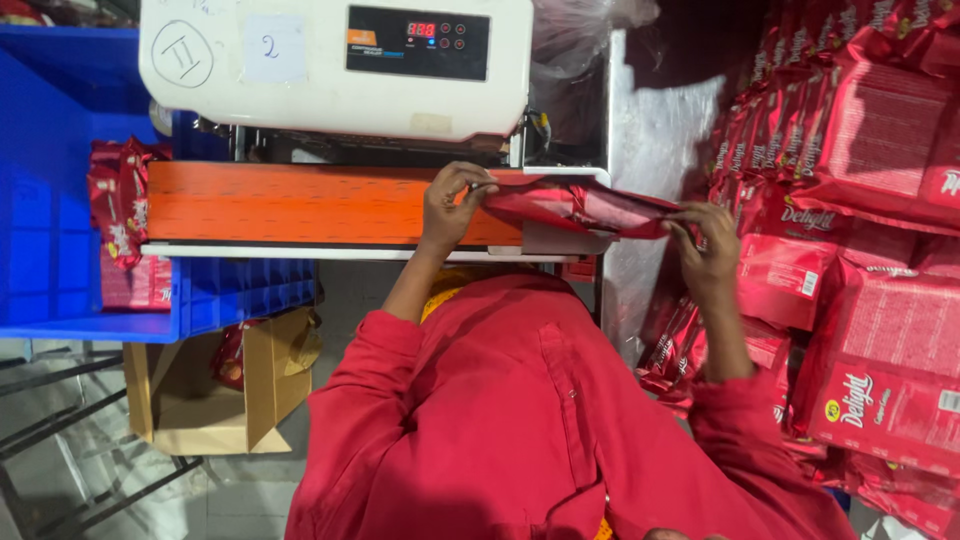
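Both my hands hold one red packet (pixel 580 208) stretched flat between them. My left hand (pixel 450 205) pinches its left end over the orange conveyor belt (pixel 300 203) of a white sealing machine (pixel 330 65). My right hand (pixel 705 248) grips the packet's right end, just past the belt's right edge. The packet's upper edge lies along the machine's slot. My red sleeves and shirt fill the lower middle of the view.
A blue crate (pixel 60 200) at the left holds sealed red packets (pixel 120 210). An open cardboard box (pixel 215 385) sits on the floor below it. A large pile of red packets (pixel 860 250) fills the right side. A clear plastic bag (pixel 580 30) hangs behind the machine.
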